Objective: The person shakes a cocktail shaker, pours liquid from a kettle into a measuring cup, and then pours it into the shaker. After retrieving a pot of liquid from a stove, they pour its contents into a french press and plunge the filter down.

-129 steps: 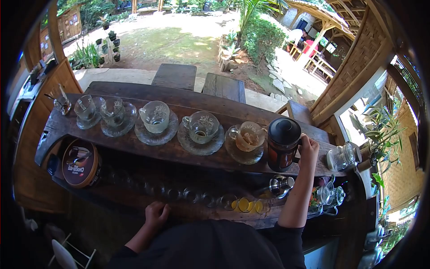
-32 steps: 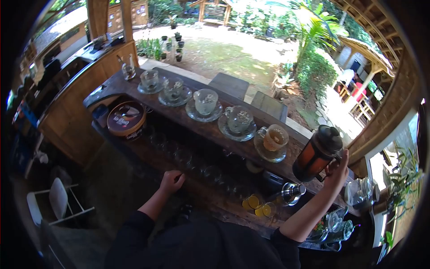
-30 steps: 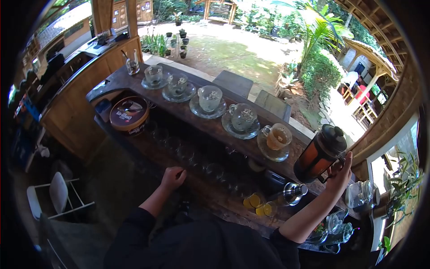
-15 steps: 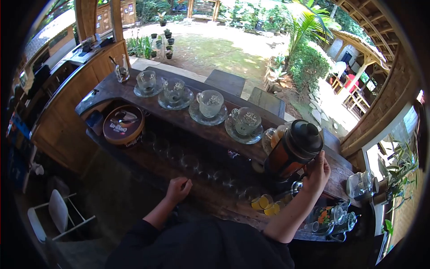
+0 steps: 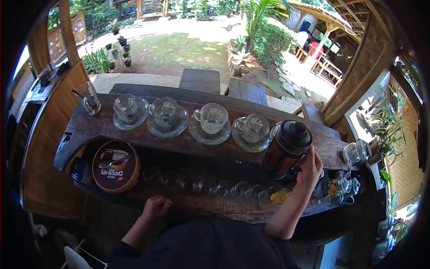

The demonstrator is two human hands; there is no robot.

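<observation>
My right hand [image 5: 310, 167] is closed round the handle of a French press [image 5: 286, 150] with a black lid and dark reddish-brown liquid inside. The press leans slightly above the counter's right part and partly hides a cup behind it. To its left, clear glass cups on saucers stand in a row; the nearest glass cup [image 5: 256, 128] rests on its saucer [image 5: 244, 144]. Another glass cup [image 5: 213, 119] is farther left. My left hand [image 5: 156, 207] is curled into a loose fist near the counter's front edge, with nothing visible in it.
On the lower shelf, a round chocolate tub [image 5: 115, 172] sits left of several small glasses [image 5: 242, 189]. A tall glass with a spoon [image 5: 91, 102] stands at the counter's far left. A glass jar [image 5: 356, 153] is at the right end. Stools [image 5: 247, 92] stand beyond the counter.
The view has turned and levelled, so the counter lies straighter. The French press remains in my right hand and looks slightly more upright. My left hand stays curled.
</observation>
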